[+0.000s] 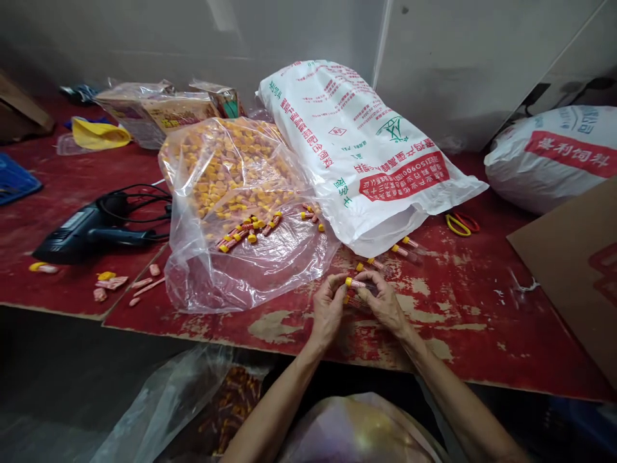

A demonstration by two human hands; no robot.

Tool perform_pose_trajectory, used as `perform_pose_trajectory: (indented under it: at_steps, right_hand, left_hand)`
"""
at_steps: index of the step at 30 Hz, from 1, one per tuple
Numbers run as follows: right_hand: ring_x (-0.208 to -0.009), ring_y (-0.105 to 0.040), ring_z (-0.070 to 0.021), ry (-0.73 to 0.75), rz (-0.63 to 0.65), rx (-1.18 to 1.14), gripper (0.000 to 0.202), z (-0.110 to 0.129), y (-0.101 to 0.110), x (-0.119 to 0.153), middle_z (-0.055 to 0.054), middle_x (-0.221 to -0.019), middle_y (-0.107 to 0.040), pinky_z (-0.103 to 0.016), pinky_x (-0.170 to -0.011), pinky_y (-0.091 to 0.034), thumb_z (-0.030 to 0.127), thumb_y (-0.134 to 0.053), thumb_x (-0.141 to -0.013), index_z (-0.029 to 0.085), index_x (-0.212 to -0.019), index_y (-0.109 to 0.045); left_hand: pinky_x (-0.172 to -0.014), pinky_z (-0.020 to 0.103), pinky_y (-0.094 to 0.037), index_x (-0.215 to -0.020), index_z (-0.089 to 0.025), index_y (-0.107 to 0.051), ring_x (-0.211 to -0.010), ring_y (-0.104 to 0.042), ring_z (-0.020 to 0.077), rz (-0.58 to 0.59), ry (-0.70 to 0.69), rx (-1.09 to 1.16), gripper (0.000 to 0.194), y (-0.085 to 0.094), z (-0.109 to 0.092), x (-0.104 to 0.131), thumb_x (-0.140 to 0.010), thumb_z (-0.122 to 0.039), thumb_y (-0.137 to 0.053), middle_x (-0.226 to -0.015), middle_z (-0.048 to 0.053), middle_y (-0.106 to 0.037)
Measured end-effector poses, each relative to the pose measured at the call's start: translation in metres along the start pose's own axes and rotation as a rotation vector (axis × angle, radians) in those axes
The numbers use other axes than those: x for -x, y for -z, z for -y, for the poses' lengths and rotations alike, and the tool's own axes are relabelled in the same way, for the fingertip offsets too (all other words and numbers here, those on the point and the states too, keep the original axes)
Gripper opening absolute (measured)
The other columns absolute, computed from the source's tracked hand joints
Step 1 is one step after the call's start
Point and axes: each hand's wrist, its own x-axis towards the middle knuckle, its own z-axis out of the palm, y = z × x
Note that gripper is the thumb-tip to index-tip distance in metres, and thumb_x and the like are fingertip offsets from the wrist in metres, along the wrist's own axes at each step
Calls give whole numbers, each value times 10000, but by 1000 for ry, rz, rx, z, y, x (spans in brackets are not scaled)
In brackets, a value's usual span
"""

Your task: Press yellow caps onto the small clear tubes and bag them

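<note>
Between my two hands is a small pink-and-white tube with a yellow cap (357,283), held just above the table's front part. The fingertips of my left hand (328,305) pinch it at the cap end. At the other end, my right hand (385,305) grips it with thumb and fingers. Another yellow cap shows below it, partly hidden by my hands. Several similar capped tubes (400,251) lie just beyond my hands, by the mouth of a white printed sack (366,154). Left of my hands, a clear plastic bag (212,276) holds a heap of such tubes.
A dark heat gun (91,231) lies at left on the worn red table (270,331), near loose pink pieces (139,283). Yellow-handled scissors (457,224) lie right of the sack. A cardboard box (573,257) and another sack (554,161) stand at right. Below the edge hangs a plastic bag (168,392).
</note>
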Motion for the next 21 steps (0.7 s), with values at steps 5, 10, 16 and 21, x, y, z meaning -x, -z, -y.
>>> perform_pose_trajectory:
  at_steps: [5,10,16,21]
  right_hand:
    - [-891,-562,-219,94,-100,136,173,-3,-2,13,-46,-951,-598,-329,-780,-457,366,-567,-859,226,-947,-617]
    - [-973,-557,-239,150,-210,202,208,-9,34,10,-58,-1040,-596,-370,-863,-444,387,-567,-876,236,-1009,-620]
    - [-925,-560,-257,143,-327,459,263,-47,71,10,-92,-1023,-593,-412,-806,-457,412,-510,-880,206,-1022,-591]
    - [-1007,-546,-264,252,-239,754,251,-60,72,10,-94,-1083,-614,-447,-888,-405,334,-442,-921,194,-1073,-585]
  left_hand:
    - [-880,331,-493,-1148,-220,-614,-985,-639,188,76,-161,-310,311,-8,3,19,-875,-232,-466,-1088,55,-677]
    - [-751,313,-507,-998,-228,-661,-811,-639,193,-48,-395,-827,233,14,-17,-26,-897,-253,-453,-894,61,-689]
    - [-927,470,-374,-1009,-96,-619,-1082,-497,326,-342,-303,-1150,270,95,-46,-133,-848,-104,-403,-1091,198,-591]
    - [-942,510,-315,-1019,-57,-600,-1129,-443,361,-244,-288,-1335,311,129,-54,-185,-859,-72,-333,-1167,221,-558]
